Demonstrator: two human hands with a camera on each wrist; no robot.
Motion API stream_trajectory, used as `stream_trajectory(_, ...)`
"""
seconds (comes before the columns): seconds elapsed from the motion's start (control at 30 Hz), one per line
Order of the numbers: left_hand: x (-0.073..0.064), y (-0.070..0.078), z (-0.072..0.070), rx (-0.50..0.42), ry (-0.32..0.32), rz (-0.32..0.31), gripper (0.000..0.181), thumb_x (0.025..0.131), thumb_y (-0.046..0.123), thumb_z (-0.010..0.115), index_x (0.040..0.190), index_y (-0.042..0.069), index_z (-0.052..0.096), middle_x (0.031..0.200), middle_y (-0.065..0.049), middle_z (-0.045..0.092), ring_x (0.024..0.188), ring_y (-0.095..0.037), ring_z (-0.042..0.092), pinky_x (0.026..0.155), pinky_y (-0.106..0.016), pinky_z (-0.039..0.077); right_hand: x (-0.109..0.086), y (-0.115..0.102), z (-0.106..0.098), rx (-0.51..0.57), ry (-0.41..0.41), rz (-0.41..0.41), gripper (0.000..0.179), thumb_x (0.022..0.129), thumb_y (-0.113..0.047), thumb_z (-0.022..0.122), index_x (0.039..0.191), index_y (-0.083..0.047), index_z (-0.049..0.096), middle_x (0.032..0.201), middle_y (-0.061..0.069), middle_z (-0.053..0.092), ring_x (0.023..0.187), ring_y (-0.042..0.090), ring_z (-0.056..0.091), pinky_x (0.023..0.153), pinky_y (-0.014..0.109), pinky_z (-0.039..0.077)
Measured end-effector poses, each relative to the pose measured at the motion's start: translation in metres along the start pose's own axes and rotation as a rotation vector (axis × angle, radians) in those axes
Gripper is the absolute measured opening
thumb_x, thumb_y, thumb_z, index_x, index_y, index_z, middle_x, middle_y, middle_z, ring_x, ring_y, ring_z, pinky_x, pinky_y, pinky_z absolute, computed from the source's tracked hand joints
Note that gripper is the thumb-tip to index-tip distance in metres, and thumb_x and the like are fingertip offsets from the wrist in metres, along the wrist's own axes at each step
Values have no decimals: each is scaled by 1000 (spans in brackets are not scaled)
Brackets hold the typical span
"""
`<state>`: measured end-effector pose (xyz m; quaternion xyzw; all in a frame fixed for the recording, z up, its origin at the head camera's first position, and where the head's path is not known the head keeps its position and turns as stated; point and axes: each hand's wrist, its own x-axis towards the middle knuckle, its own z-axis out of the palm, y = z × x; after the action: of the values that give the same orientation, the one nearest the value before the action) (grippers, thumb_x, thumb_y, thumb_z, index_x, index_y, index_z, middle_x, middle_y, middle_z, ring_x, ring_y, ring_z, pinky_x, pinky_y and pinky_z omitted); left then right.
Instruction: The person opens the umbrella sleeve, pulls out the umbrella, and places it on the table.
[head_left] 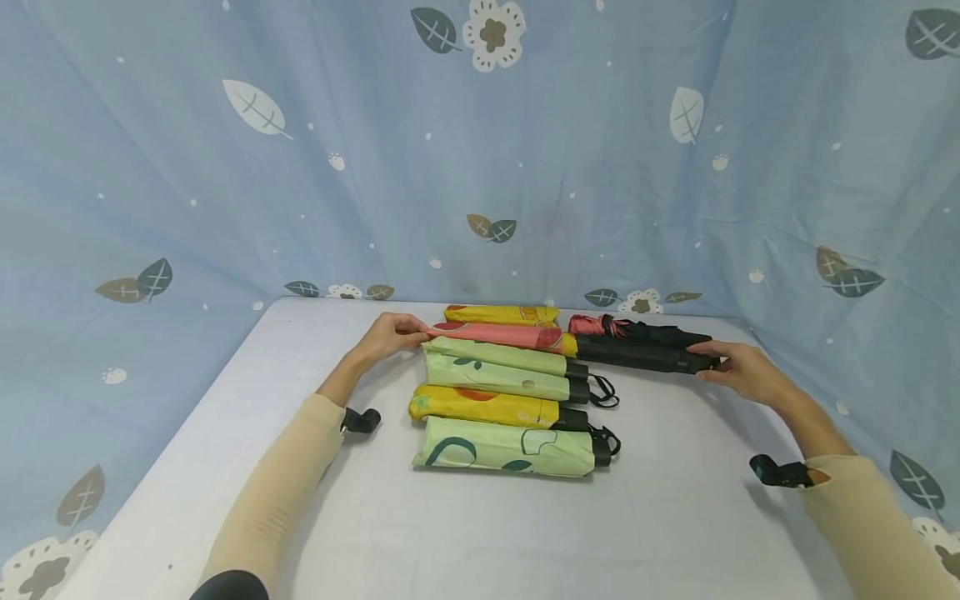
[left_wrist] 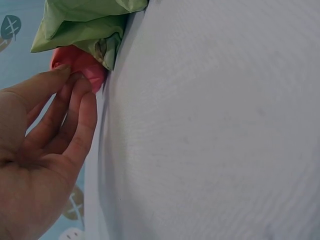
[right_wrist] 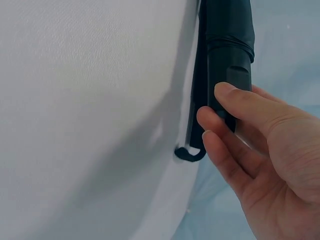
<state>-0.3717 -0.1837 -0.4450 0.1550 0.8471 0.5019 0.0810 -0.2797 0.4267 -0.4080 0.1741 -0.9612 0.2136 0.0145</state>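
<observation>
My left hand (head_left: 390,337) pinches the left end of a pink folded umbrella (head_left: 495,335), whose tip (left_wrist: 85,62) shows between thumb and fingers in the left wrist view. At the other side my right hand (head_left: 746,372) grips the handle end of a black folded umbrella (head_left: 637,353), thumb on top and fingers beneath. In the head view the black umbrella lines up end to end with the pink one, a yellow patch (head_left: 568,345) between them. Just in front of the pink one lies a light green umbrella (head_left: 510,356).
Nearer on the white table (head_left: 480,533) lie another light green umbrella (head_left: 487,374), a yellow one (head_left: 487,407) and a green patterned one (head_left: 487,447). Behind are a yellow umbrella (head_left: 502,314) and a red-and-black bundle (head_left: 652,332). A blue leaf-print curtain (head_left: 375,167) hangs behind.
</observation>
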Motion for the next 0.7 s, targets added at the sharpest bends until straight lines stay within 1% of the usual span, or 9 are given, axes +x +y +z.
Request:
stream_trajectory(0.13,-1,-2,0,6,7,-2,22,94,17,67,111,4,71,109,-17,73,94,-27,71,80,-34,60,-3,4,-1,25,4,-1,46,87,-9,74,129,1,59,123,32,62,85,30,70,65,21,53)
stream_trajectory(0.23,-2,-3,0,3,7,-1,21,94,16,67,111,4,71,109,-17,73,94,-27,71,80,-35,60,-5,7,-3,41,-5,-3,46,88,-9,73,130,3,58,124,33,60,88,34,70,66,21,54)
stream_trajectory(0.37,-2,-3,0,-5,0,-1,21,95,14,65,112,3,70,110,-17,72,97,-30,70,82,-37,60,-6,11,-5,39,-7,0,46,89,-9,72,131,3,57,123,34,60,87,34,70,66,22,54)
stream_trajectory(0.43,-4,2,0,-10,-4,-2,21,95,14,65,112,2,70,109,-17,73,99,-33,69,84,-39,59,-8,12,-6,26,9,-5,46,88,-9,73,130,3,59,122,34,60,84,32,70,65,23,54)
stream_trajectory(0.5,-8,12,-1,-20,-7,-6,21,95,13,66,112,1,70,109,-19,72,100,-38,68,87,-44,58,-10,14,-7,20,22,-12,45,87,-8,74,129,3,60,122,34,61,82,29,70,64,23,53)
stream_trajectory(0.63,-15,30,-2,-33,-28,-15,23,95,11,65,113,-3,68,111,-24,71,104,-46,65,92,-55,54,-14,18,-7,30,34,-12,45,86,-7,75,127,2,61,121,33,61,79,13,69,62,22,53)
stream_trajectory(0.7,-13,27,-2,-30,-33,-15,24,95,11,65,114,-3,68,112,-25,70,104,-46,64,92,-56,53,-16,19,-6,41,37,-10,45,86,-8,75,127,2,61,121,32,62,78,5,66,62,21,53)
